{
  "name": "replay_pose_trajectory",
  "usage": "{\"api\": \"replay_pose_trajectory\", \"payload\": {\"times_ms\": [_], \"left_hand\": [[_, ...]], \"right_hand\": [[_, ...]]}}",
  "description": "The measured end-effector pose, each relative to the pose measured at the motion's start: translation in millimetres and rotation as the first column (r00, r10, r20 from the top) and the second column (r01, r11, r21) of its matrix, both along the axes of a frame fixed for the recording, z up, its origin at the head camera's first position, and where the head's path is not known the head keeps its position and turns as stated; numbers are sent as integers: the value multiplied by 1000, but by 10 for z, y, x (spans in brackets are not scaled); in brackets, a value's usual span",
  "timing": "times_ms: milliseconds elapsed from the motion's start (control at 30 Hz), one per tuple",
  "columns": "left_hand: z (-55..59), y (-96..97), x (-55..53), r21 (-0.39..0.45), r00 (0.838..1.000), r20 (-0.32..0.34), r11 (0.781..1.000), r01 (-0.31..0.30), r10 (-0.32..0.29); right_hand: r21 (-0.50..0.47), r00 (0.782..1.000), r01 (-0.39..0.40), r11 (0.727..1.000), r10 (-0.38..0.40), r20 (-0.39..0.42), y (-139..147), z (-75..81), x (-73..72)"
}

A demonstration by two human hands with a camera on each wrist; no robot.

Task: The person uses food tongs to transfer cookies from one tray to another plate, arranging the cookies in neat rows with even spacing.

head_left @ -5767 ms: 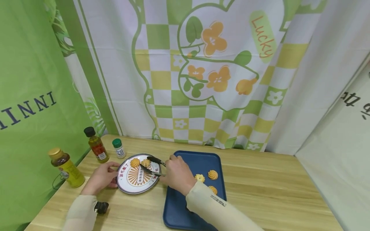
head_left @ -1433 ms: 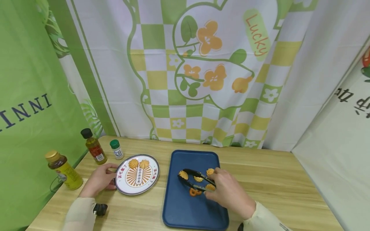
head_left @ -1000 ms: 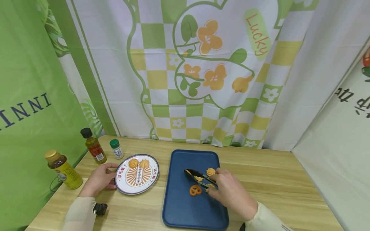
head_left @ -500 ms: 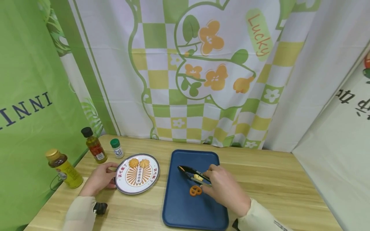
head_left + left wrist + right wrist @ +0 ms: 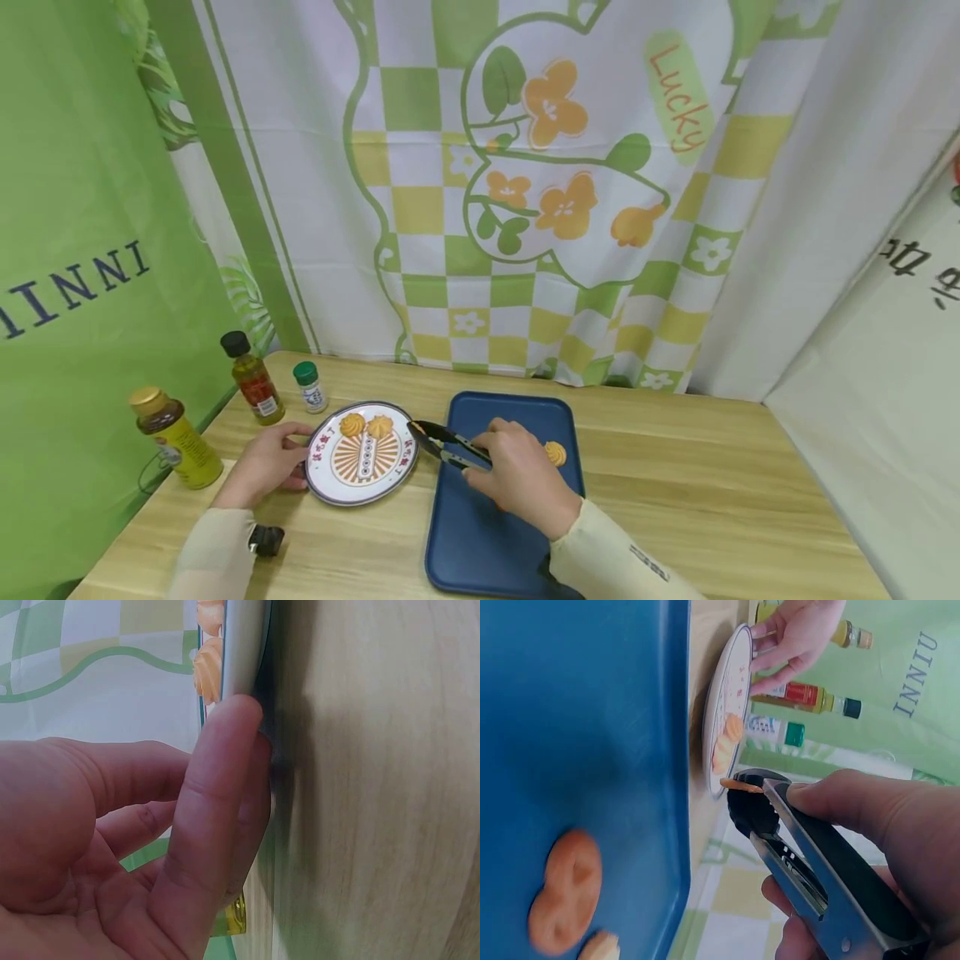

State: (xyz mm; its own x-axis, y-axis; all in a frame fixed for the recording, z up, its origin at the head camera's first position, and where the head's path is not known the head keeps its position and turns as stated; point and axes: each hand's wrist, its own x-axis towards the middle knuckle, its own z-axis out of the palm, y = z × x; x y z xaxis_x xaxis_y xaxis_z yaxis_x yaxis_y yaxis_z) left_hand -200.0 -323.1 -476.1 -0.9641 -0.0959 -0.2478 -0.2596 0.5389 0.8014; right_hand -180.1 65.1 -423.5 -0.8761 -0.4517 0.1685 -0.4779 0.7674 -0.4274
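Tongs (image 5: 840, 859) gripped in right hand (image 5: 523, 477), long axis slanting, tips leftward (snack (image 5: 740, 785) clamped), left hand (image 5: 266, 462) touching plate (image 5: 330, 481)

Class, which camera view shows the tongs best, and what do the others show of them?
The right wrist view: the tongs appear large and close, with a cookie visible at their tips. The head view shows them smaller, from above, their handle end covered by the right hand. The left wrist view shows none of them.
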Motion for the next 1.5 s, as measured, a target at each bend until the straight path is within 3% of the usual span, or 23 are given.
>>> {"api": "replay_pose_trajectory", "payload": {"times_ms": [200,533,733,900,1500], "left_hand": [[-18,47,-42,-7,1000,-8,1000,20,-20],[-4,44,-36,-17,1000,-15,1000,19,-19],[2,28,-22,-15,1000,-24,1000,19,-19],[19,15,-1,-19,999,-39,1000,23,-24],[-6,-22,-2,-18,999,-44,1000,16,-17]], "right_hand": [[-16,1000,-24,1000,24,12,-217,-52,-12],[-69,995,-93,993,90,-42,-650,-128,-76],[-37,991,-110,993,107,-80,-894,-153,-122],[-21,992,-117,993,116,-50,-1063,-166,-153],[14,993,-117,993,118,-23,-1161,-243,-206]]}}
